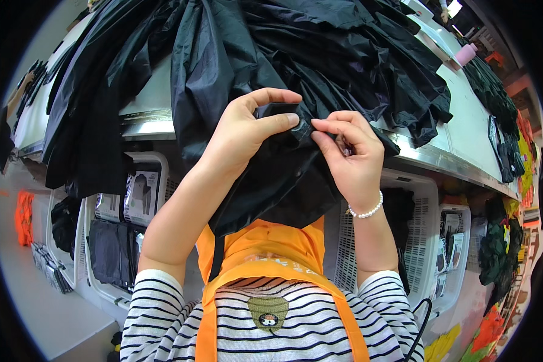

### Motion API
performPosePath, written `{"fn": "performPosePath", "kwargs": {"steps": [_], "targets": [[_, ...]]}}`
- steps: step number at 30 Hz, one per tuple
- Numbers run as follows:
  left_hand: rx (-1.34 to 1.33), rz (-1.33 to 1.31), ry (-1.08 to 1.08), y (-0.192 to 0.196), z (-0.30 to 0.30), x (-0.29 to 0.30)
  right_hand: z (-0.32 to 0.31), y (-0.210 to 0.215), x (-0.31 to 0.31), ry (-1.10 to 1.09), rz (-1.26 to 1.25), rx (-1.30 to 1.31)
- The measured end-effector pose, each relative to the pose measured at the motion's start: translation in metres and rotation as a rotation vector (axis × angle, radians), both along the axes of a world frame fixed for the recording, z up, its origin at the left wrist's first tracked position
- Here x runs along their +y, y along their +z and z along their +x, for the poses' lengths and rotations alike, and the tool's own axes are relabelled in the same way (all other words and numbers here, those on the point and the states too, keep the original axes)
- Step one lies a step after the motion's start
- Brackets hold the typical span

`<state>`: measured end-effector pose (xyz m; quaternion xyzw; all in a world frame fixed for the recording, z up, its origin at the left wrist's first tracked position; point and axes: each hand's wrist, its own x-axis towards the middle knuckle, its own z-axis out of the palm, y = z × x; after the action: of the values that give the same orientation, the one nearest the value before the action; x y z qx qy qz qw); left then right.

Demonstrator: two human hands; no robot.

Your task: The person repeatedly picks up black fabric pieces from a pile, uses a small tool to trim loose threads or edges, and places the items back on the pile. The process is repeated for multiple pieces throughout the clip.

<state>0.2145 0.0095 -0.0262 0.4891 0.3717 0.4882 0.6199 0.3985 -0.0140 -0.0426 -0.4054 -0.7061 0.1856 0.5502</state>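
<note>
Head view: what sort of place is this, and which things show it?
Probably a clothing workshop: black fabric lies heaped on a long table, with white baskets and flat packages below.

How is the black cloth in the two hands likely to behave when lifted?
The black cloth would probably be floppy: it hangs in soft folds below the left hand and right hand. It is perhaps light for its size, because it looks thin. Its sheen suggests it may be slippery.
</note>
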Motion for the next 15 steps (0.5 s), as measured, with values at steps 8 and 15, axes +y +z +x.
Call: {"fn": "performPosePath", "kwargs": {"steps": [8,15], "targets": [[0.27,0.153,-0.18,0.003,0.001,0.0,0.0,0.002,-0.003,0.024,-0.145,0.058],[0.19,0.062,-0.12,-0.005,0.002,0.001,0.002,-0.004,0.006,0.107,-0.229,0.193]]}}
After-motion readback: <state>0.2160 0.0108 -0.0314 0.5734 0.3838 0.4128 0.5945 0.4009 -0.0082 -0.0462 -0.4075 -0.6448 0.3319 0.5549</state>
